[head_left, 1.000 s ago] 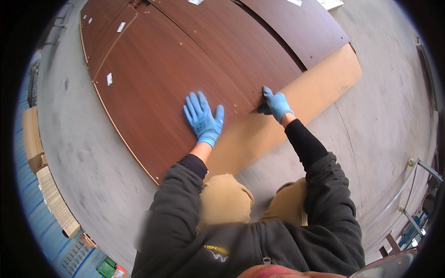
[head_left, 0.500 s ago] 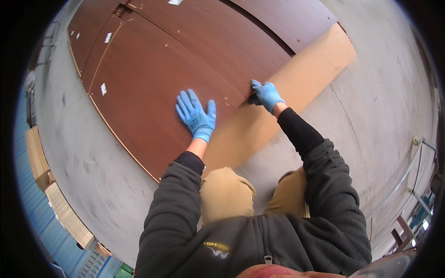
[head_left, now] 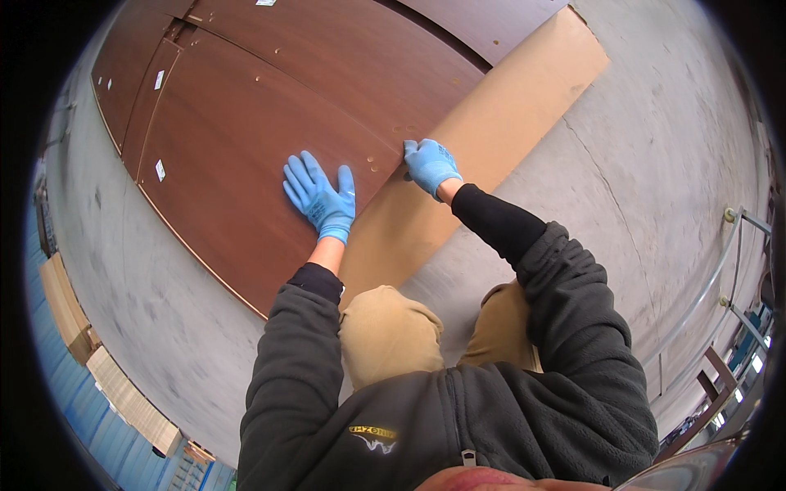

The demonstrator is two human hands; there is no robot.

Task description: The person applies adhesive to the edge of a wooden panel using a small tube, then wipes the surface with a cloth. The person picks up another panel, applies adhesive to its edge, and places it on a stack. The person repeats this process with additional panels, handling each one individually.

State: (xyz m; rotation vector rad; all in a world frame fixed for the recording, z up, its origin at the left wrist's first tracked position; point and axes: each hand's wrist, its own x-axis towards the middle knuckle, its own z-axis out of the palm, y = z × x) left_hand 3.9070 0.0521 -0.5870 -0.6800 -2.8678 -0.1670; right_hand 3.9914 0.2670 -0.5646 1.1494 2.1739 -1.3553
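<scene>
My left hand (head_left: pixel 321 200), in a blue glove, lies flat with its fingers stretched on a large reddish-brown panel (head_left: pixel 246 172). My right hand (head_left: pixel 431 168), gloved the same way, is closed at the line where the panel meets a tan cardboard sheet (head_left: pixel 499 114). A small dark bit shows under its fingers, but what it holds is mostly hidden. The cardboard runs along the panel's right edge, from beside my knee (head_left: pixel 389 335) to the far upper right.
More brown panels (head_left: pixel 524 20) lie beyond, with narrow dark gaps between them and small white labels on some. Grey concrete floor (head_left: pixel 639 147) with a crack surrounds them. A metal-tube frame (head_left: pixel 733 262) stands at the right; flat stacked boards (head_left: pixel 135 401) lie at the left.
My right hand has slid toward me and left along the cardboard edge, closer to my left hand. The view has shifted slightly; my left hand stays flat on the panel.
</scene>
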